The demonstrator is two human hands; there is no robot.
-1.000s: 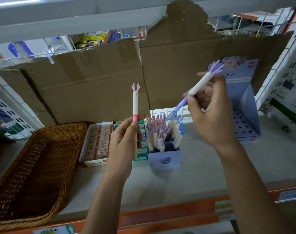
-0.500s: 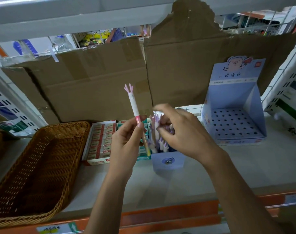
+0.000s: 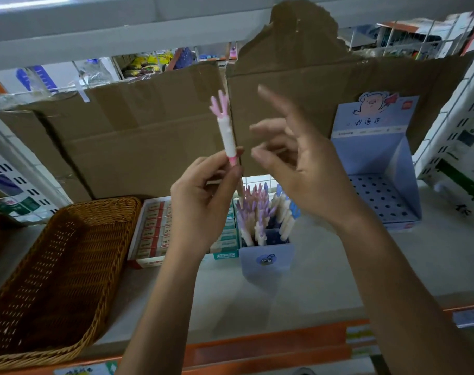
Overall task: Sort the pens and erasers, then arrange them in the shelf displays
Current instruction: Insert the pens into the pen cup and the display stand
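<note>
My left hand (image 3: 203,201) pinches a white pen with a pink claw-shaped top (image 3: 226,131), held upright above the shelf. My right hand (image 3: 298,163) hovers just right of that pen, fingers spread and holding nothing. Below both hands a small blue pen cup (image 3: 267,259) holds several white pens with purple, pink and blue tops. To its left sit boxes of erasers, one red-labelled (image 3: 152,231) and one green-labelled (image 3: 226,239). A blue cardboard pen display with a perforated base (image 3: 379,196) stands at the right with no pens in it.
A wicker basket (image 3: 54,266) fills the left of the shelf. Brown cardboard sheets (image 3: 149,147) line the back. A white perforated side panel (image 3: 463,125) bounds the right. The orange shelf edge (image 3: 257,350) runs along the front.
My right hand put its purple-topped pen down into the cup, then rose with nothing in it to beside the pink pen. My left hand lifted the pink pen slightly.
</note>
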